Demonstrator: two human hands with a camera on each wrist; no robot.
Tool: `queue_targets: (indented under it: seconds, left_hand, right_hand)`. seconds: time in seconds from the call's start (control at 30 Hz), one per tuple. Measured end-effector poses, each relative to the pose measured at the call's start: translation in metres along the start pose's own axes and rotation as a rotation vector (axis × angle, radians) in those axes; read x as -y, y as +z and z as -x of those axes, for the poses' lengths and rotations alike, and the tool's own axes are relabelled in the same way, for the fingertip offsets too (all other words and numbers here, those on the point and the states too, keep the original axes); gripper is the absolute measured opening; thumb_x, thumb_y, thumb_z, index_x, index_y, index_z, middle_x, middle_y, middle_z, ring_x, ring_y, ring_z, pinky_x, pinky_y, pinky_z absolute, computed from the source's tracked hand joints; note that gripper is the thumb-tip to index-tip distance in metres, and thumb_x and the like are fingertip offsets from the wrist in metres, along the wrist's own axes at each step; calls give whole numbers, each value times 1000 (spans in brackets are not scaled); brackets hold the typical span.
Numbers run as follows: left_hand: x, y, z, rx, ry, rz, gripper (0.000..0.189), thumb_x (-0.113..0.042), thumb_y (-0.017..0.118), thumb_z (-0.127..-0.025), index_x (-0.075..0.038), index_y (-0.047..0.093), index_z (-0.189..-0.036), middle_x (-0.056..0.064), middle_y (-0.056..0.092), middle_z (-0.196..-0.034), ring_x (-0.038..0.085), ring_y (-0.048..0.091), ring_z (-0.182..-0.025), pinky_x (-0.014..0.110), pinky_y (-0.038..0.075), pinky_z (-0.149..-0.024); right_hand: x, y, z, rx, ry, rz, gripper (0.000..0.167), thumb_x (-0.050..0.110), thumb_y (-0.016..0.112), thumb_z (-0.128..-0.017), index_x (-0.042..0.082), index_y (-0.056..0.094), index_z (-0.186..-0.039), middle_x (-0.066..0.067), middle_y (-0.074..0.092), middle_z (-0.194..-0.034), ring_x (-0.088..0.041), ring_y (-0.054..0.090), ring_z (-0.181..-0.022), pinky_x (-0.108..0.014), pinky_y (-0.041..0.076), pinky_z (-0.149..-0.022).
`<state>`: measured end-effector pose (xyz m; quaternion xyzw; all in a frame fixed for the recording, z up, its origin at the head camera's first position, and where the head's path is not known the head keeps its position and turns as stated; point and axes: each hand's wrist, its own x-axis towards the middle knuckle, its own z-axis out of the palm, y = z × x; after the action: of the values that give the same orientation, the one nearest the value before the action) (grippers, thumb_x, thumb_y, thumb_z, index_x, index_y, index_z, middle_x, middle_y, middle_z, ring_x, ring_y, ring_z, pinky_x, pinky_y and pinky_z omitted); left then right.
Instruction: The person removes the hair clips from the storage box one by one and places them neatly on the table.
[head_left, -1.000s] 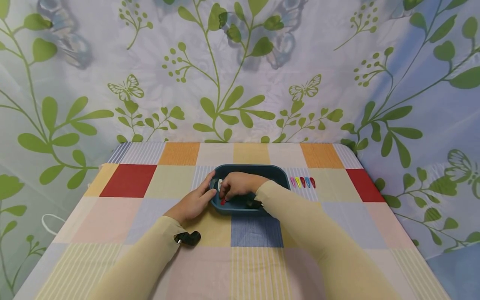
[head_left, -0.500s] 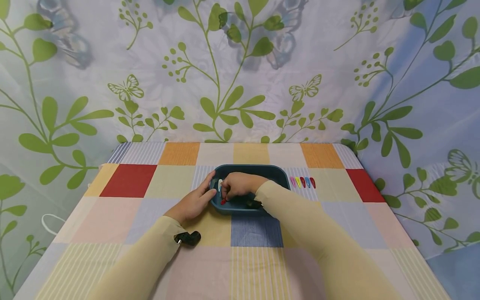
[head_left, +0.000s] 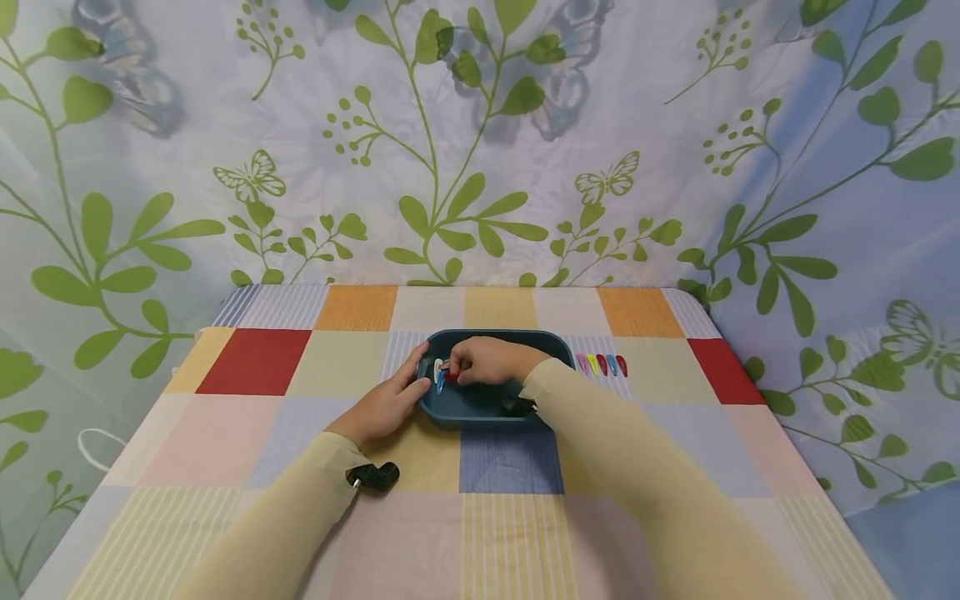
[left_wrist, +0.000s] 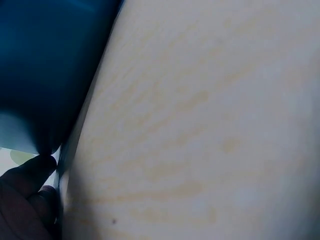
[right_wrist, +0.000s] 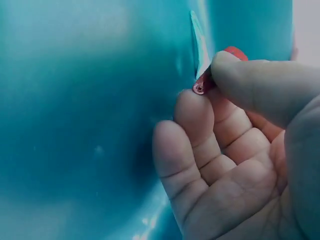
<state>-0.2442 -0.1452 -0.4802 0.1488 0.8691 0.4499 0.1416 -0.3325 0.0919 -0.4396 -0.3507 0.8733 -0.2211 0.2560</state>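
In the head view my right hand is inside the blue tray, near its left end. Thumb and fingertip pinch a red hair clip, whose riveted end pokes out in the right wrist view. A white hair clip and a blue hair clip lie just left of these fingers, by the tray's left wall. My left hand rests at the tray's left end, fingers stretched along the outside and thumb at the rim. The left wrist view catches its dark fingertips against the tray corner.
Right of the tray, several hair clips in pink, yellow, red and blue lie in a row on the patchwork tablecloth. A leaf-patterned curtain hangs behind the table. A white cord loop shows at the left edge.
My right hand has moved away from the tray's near wall, and the red hair clip with it. The blue hair clip now shows. My left hand stays at the tray.
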Motion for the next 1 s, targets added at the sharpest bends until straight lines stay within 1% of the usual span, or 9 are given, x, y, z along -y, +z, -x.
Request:
queue_targets:
  seconds: [0.07, 0.17, 0.3, 0.43, 0.6, 0.73, 0.87, 0.97, 1.0]
  left_hand:
    - [0, 0, 0, -3, -1, -7, 66, -41, 41, -114, -44, 5, -169, 10, 22, -175, 38, 27, -160, 64, 21, -128]
    - [1, 1, 0, -8, 1, -18, 66, -41, 41, -114, -43, 5, -169, 10, 22, -175, 38, 27, -160, 64, 21, -128]
    - [1, 2, 1, -10, 8, -9, 66, -41, 41, -114, -42, 5, -170, 10, 21, -176, 38, 25, -160, 64, 20, -128]
    - [0, 2, 2, -15, 14, -4, 67, -40, 42, -113, -42, 6, -169, 9, 21, -176, 39, 24, -160, 64, 19, -128]
    - [1, 3, 1, -16, 18, -5, 67, -40, 42, -113, -43, 6, -169, 9, 20, -176, 39, 24, -160, 65, 19, -128]
    - [3, 3, 0, -17, 17, -13, 67, -41, 42, -113, -43, 5, -169, 7, 18, -177, 39, 23, -161, 64, 20, -128]
    - [5, 2, -1, -17, 20, -23, 67, -41, 42, -113, -43, 5, -169, 8, 18, -177, 39, 24, -160, 64, 20, -128]
    - [5, 2, -1, -16, 23, -21, 67, -41, 42, -113, -42, 5, -169, 8, 18, -177, 39, 23, -161, 64, 19, -128]
    - [5, 2, -1, -15, 24, -21, 67, -41, 41, -114, -42, 5, -170, 8, 17, -177, 39, 23, -161, 64, 19, -128]
  right_hand:
    - [-1, -2, 5, -13, 10, -52, 10, 7, 67, -100, 10, 70, -110, 0, 70, -89, -11, 58, -74, -23, 49, -70]
    - [-3, -6, 11, -31, 18, -130, 22, 4, 64, -101, 6, 68, -123, -5, 71, -88, -12, 60, -71, -25, 52, -67]
    - [-9, -9, 17, -73, 15, -180, 33, 3, 63, -101, 3, 65, -134, -3, 69, -82, -13, 60, -67, -25, 53, -66]
    - [-14, -15, 26, -119, 13, -205, 34, 4, 64, -100, 2, 63, -135, -1, 66, -81, -13, 61, -69, -26, 54, -68]
    - [-18, -24, 42, -169, 28, -202, 37, 7, 63, -103, 1, 63, -140, -9, 70, -91, -15, 64, -75, -28, 55, -72]
    - [-22, -31, 58, -230, 48, -200, 40, 8, 63, -103, 1, 63, -142, -9, 71, -94, -17, 65, -78, -30, 57, -74]
    - [-29, -38, 76, -311, 82, -231, 39, 9, 64, -103, 4, 64, -141, -15, 72, -100, -23, 66, -82, -39, 60, -79]
    - [-37, -43, 90, -371, 109, -270, 39, 10, 65, -103, 6, 64, -142, -22, 71, -107, -23, 66, -83, -45, 61, -82]
    - [-40, -45, 95, -390, 119, -277, 39, 10, 65, -103, 7, 64, -142, -22, 71, -108, -22, 65, -83, -44, 61, -82]
